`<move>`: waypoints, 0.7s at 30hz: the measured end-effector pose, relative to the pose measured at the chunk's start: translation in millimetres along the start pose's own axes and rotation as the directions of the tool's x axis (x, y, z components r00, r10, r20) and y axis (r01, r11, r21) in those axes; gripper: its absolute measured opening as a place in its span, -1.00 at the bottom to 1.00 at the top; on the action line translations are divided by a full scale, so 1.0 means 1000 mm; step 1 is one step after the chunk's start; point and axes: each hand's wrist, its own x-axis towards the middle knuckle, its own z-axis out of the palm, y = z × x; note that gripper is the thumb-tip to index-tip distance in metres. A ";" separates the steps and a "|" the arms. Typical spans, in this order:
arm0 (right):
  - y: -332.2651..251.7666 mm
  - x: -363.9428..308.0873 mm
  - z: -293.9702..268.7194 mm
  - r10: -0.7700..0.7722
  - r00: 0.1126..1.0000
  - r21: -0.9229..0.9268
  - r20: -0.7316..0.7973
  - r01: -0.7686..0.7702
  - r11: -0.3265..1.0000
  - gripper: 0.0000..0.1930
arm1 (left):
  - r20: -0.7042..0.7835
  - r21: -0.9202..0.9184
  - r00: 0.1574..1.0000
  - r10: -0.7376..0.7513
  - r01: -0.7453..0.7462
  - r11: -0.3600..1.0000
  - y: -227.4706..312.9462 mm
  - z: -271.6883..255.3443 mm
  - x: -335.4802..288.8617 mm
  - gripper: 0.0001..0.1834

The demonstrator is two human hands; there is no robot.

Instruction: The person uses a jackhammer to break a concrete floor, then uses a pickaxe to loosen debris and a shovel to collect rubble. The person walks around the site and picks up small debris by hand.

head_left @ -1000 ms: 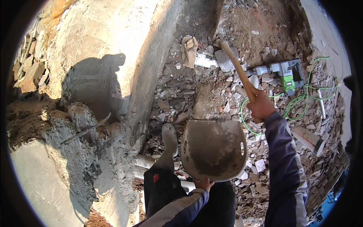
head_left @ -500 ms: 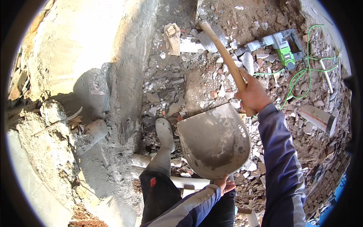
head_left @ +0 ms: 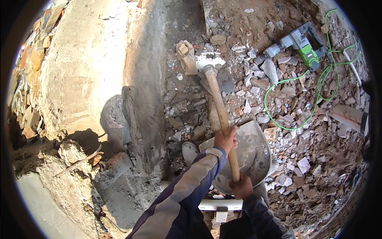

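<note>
My left hand (head_left: 226, 140) is wrapped round the middle of the wooden handle of a hoe (head_left: 218, 99). Lower down, near the handle's end, my right hand (head_left: 241, 187) is closed on the same handle. The hoe's head lies ahead at the rubble, with a flat grey blade (head_left: 225, 83) partly visible beside the handle. Under the handle and my hands sits a grey scoop-shaped pan (head_left: 254, 147), with a straight front edge, a rounded back and a slotted grip in its side. My left forearm hides part of it.
A green and grey power drill (head_left: 304, 47) lies at the far right with its green cable (head_left: 267, 111) looped over rubble. A crumpled paper bag (head_left: 186, 56) stands near the hoe's head. On the left runs a concrete ledge (head_left: 145, 79). My boot (head_left: 190, 152) is beside the pan.
My left hand has left the pan's rim and taken hold of the hoe handle. My right hand has slid down and back to the handle's end, and the hoe's head has come nearer.
</note>
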 end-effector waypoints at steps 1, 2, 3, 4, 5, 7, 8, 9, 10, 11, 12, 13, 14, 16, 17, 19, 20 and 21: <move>0.004 -0.002 0.010 0.067 0.998 0.038 0.017 -0.067 0.997 -0.69 | -0.040 0.124 0.999 -0.004 0.009 0.992 0.001 -0.005 -0.004 -0.61; 0.006 -0.003 0.021 0.024 0.999 0.058 0.038 -0.026 0.998 -0.69 | -0.060 -0.092 0.998 0.022 -0.027 0.995 0.000 -0.013 -0.010 -0.72; 0.006 -0.002 0.035 -0.030 0.999 0.077 0.041 0.027 0.997 -0.68 | -0.083 -0.064 0.993 0.084 -0.089 0.994 0.002 -0.025 -0.014 -0.73; 0.004 0.003 0.049 -0.025 0.997 0.071 0.067 0.020 0.997 -0.67 | -0.102 -0.022 0.985 0.139 -0.142 0.990 0.004 -0.039 -0.017 -0.73; 0.002 0.009 0.062 -0.113 0.992 0.080 0.047 0.109 0.991 -0.67 | -0.114 0.023 0.979 0.171 -0.169 0.985 0.007 -0.053 -0.018 -0.74; -0.007 0.035 0.092 -0.180 0.983 0.065 0.033 0.177 0.982 -0.68 | -0.158 0.064 0.937 0.313 -0.307 0.950 0.023 -0.082 -0.009 -0.76; -0.014 0.055 0.107 -0.201 0.978 0.073 0.049 0.198 0.978 -0.69 | -0.170 0.093 0.914 0.369 -0.358 0.929 0.032 -0.097 0.000 -0.77; -0.021 0.079 0.123 -0.193 0.979 0.074 0.062 0.188 0.979 -0.69 | -0.191 0.125 0.872 0.451 -0.434 0.892 0.040 -0.113 0.013 -0.78; -0.028 0.104 0.137 -0.241 0.970 0.095 0.044 0.236 0.967 -0.70 | -0.196 0.153 0.810 0.552 -0.531 0.834 0.047 -0.126 0.031 -0.79; -0.034 0.129 0.150 -0.264 0.963 0.110 0.056 0.257 0.960 -0.71 | -0.224 0.220 0.743 0.630 -0.591 0.776 0.051 -0.136 0.051 -0.83; -0.037 0.153 0.161 -0.264 0.964 0.173 0.043 0.253 0.952 -0.72 | -0.291 0.283 0.753 0.590 -0.522 0.805 0.054 -0.146 0.076 -0.81; -0.038 0.170 0.173 -0.257 0.965 0.241 0.057 0.236 0.941 -0.73 | -0.295 0.332 0.693 0.659 -0.572 0.750 0.049 -0.155 0.093 -0.80; -0.032 0.172 0.182 -0.279 0.960 0.346 0.035 0.250 0.904 -0.74 | -0.344 0.477 0.706 0.619 -0.436 0.763 0.034 -0.163 0.099 -0.79; -0.016 0.164 0.192 -0.109 0.989 0.223 0.096 0.086 0.971 -0.77 | -0.357 0.691 0.694 0.625 -0.255 0.677 0.009 -0.167 0.113 -0.76; -0.009 0.153 0.195 0.024 0.992 0.156 0.124 -0.043 0.987 -0.79 | -0.296 0.736 0.676 0.675 -0.290 0.612 -0.003 -0.165 0.116 -0.73; 0.006 0.125 0.193 0.089 0.978 0.284 0.188 -0.141 0.948 -0.79 | -0.294 0.795 0.757 0.583 -0.146 0.589 -0.022 -0.162 0.111 -0.64; 0.010 0.115 0.185 0.107 0.972 0.349 0.209 -0.176 0.921 -0.79 | -0.272 0.772 0.761 0.589 -0.192 0.605 -0.025 -0.160 0.110 -0.63; 0.010 0.106 0.179 0.094 0.967 0.447 0.236 -0.194 0.873 -0.79 | -0.284 0.751 0.800 0.528 -0.157 0.642 -0.026 -0.157 0.107 -0.62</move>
